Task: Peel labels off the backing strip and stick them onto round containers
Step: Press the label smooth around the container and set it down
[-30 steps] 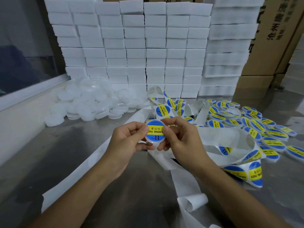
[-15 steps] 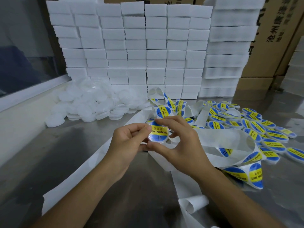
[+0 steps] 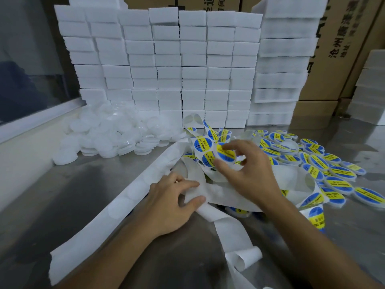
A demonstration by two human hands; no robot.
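a curled end of white, glossy paper backing strip [image 3: 239, 232] lies nearest on the dull metal table [image 3: 62, 195]. the left hand [image 3: 173, 203] pinches the strip between thumb and fingers. at two o'clock from it, the right hand [image 3: 248, 172] grips a round container [image 3: 226, 154] by its rim, its blue and yellow label facing up at the fingertips. labelled containers [image 3: 325, 170] spread at three o'clock; plain white lids [image 3: 108, 134] heap at ten o'clock. stacked white foam blocks [image 3: 166, 65] stand farthest.
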